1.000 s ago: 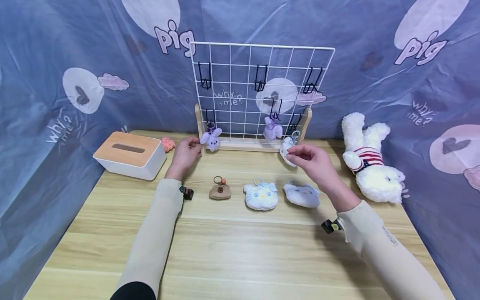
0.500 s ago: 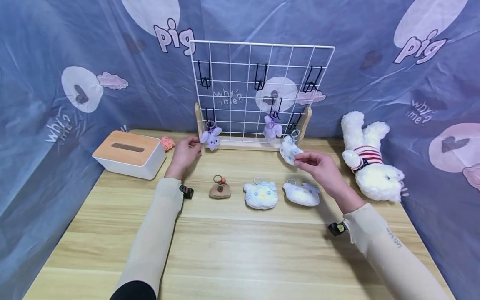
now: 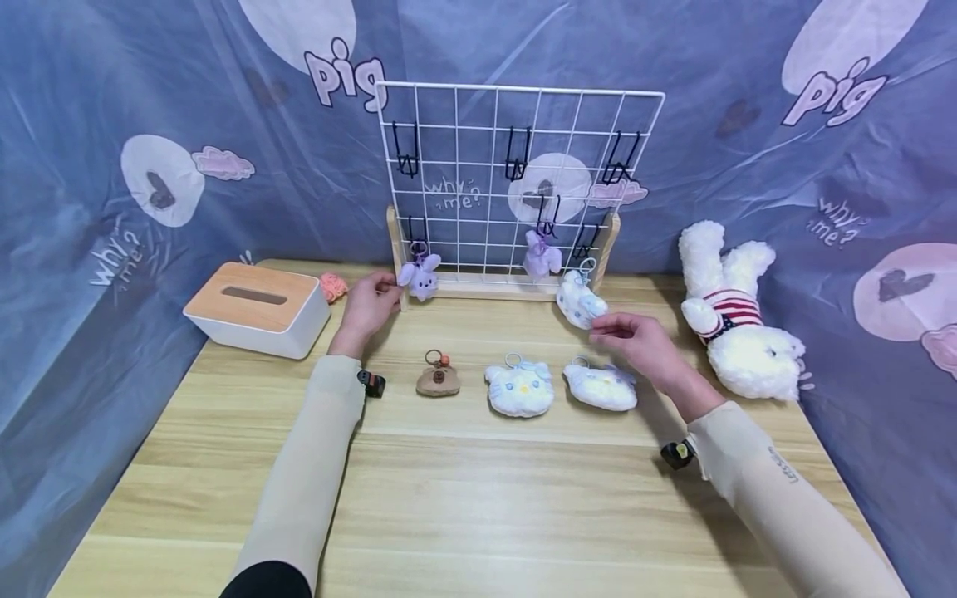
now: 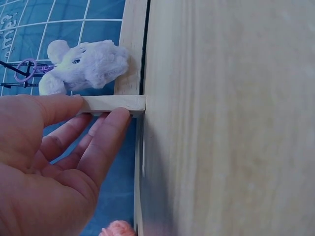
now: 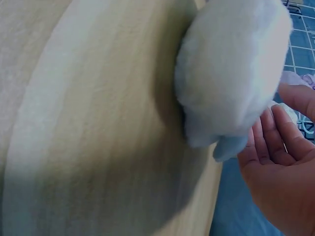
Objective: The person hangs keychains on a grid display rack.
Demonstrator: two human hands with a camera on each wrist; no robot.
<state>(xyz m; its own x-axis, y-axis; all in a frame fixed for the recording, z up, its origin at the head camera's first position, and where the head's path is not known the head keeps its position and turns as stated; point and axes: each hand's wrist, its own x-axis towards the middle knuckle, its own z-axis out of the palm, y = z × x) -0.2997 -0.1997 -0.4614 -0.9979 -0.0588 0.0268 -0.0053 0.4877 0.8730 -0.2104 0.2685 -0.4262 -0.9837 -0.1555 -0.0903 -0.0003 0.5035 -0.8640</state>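
My left hand (image 3: 368, 307) pinches the wooden foot (image 4: 115, 103) of a white wire grid rack (image 3: 486, 199) between thumb and fingers. Beside it, a purple bunny plush keychain (image 3: 423, 278) hangs on a lower left black hook. At the rack's lower right hangs a white plush keychain (image 3: 577, 301) with blue patches. My right hand (image 3: 635, 342) is at this plush's lower right edge; in the right wrist view its fingers look relaxed and hold nothing. Another purple plush keychain (image 3: 542, 253) hangs to the left of it.
On the table lie a brown plush keychain (image 3: 438, 380), a white cat-face plush (image 3: 520, 390) and another white plush (image 3: 601, 388). A tissue box (image 3: 257, 307) and a coral-coloured item (image 3: 332, 287) are at left. A white stuffed toy (image 3: 740, 324) lies at right.
My right hand has let go of the white plush keychain and moved slightly right and down. That plush now hangs tilted, showing more of its surface. My left hand stays on the foot.
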